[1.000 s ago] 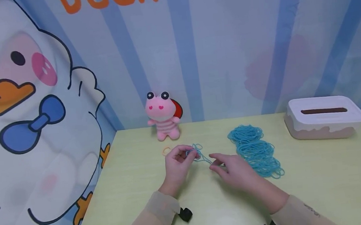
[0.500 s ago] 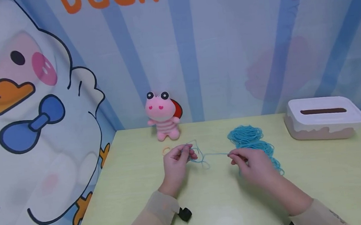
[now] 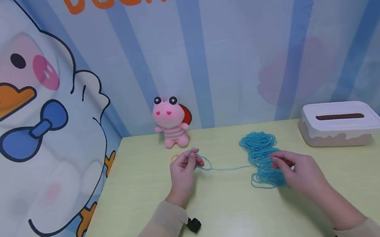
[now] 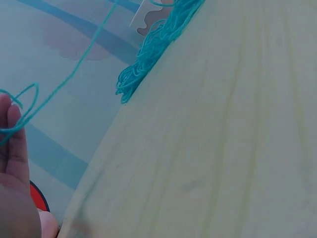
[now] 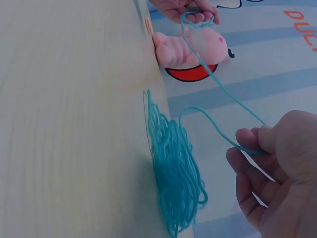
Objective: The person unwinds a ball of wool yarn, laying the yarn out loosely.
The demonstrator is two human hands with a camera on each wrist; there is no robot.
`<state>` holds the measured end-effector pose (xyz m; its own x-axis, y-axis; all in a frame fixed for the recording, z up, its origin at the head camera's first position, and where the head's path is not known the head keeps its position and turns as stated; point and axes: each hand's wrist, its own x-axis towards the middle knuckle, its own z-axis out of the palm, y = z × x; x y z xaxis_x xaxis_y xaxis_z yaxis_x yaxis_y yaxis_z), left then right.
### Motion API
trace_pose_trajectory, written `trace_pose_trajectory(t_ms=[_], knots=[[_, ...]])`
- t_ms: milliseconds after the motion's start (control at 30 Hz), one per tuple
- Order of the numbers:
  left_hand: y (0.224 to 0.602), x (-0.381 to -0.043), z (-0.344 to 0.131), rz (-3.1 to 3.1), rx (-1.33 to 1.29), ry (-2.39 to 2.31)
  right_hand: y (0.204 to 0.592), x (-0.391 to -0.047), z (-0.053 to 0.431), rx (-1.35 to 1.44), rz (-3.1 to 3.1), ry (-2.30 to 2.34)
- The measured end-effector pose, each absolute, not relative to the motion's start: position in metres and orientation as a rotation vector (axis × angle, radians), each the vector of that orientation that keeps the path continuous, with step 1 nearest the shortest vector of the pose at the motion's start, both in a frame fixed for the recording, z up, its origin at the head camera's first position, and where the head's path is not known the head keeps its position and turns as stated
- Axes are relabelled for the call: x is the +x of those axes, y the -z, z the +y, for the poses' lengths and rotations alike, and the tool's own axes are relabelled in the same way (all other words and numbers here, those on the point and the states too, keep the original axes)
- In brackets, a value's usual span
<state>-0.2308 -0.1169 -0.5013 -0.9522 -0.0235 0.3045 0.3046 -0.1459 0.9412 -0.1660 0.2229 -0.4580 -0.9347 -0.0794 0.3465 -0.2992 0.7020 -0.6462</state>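
Note:
My left hand (image 3: pixel 183 174) pinches a small looped bunch of blue yarn (image 3: pixel 207 162) between thumb and fingers, above the left-middle of the table. From it a single strand (image 3: pixel 230 168) runs across to my right hand (image 3: pixel 299 171), whose thumb and forefinger pinch it in the right wrist view. Another length (image 5: pixel 210 119) droops from those right fingertips toward the blue yarn pile (image 3: pixel 259 144) on the table. In the head view the right hand overlaps the pile's right side. Loose loops (image 4: pixel 32 99) also show at the left fingers in the left wrist view.
A pink plush toy (image 3: pixel 171 122) with a striped body sits at the table's back edge, behind the left hand. An orange ring (image 3: pixel 174 157) lies partly hidden by that hand. At the back right stands a white-lidded tissue box (image 3: pixel 343 124). A printed curtain (image 3: pixel 232 53) backs the table.
My right hand has moved rightward from near the left hand to over the yarn pile, drawing the strand out long. The left hand stays almost in place, its loops now fewer and smaller.

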Motion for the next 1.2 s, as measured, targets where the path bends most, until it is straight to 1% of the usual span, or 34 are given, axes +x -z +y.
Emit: trace_pose_trajectory(t_ms=[200, 400, 733, 833, 933, 1067, 1200], knots=[[0.501, -0.231, -0.117, -1.885, -0.363, 2.18, 0.46, -0.165, 0.247, 0.25, -2.777, -1.026], [0.502, -0.231, -0.117, -1.906, -0.381, 2.169, 0.462, -0.168, 0.265, 0.248, -2.922, -0.875], [0.505, -0.232, -0.119, -1.893, -0.442, 2.181, 0.466, -0.174, 0.271, 0.23, -3.082, -0.748], [0.506, -0.232, -0.118, -1.896, -0.457, 2.205, 0.463, -0.174, 0.261, 0.253, -3.078, -0.739], [0.507, -0.232, -0.117, -1.906, -0.462, 2.229, 0.458, -0.173, 0.24, 0.315, -2.942, -0.772], [0.506, -0.231, -0.116, -1.911, -0.461, 2.238, 0.453, -0.171, 0.199, 0.439, -2.789, -0.886], [0.505, -0.23, -0.115, -1.903, -0.452, 2.252, 0.456, -0.173, 0.157, 0.516, -2.858, -1.023]])
